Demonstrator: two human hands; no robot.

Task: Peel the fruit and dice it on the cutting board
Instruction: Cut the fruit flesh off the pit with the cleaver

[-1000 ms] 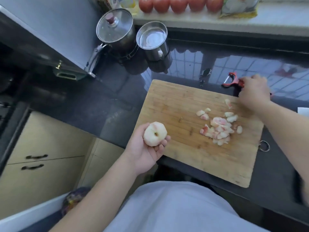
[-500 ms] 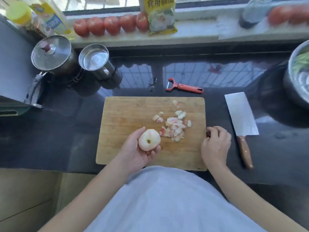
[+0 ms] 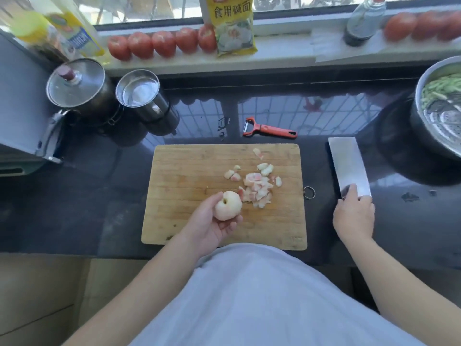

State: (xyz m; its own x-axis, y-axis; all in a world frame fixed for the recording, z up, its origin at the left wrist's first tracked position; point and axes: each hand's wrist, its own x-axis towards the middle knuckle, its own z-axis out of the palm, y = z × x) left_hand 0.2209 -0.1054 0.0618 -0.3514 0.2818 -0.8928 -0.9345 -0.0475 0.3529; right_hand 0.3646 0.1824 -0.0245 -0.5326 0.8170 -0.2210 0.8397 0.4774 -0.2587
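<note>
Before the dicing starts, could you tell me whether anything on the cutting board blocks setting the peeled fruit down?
Nothing visible does. The left hand holds the peeled fruit over bare cutting board; the pile of peelings lies just to its right.

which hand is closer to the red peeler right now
The right hand, though not by much. It sits on the cleaver, below and right of the red peeler; the left hand holds the peeled fruit lower, over the board.
</note>
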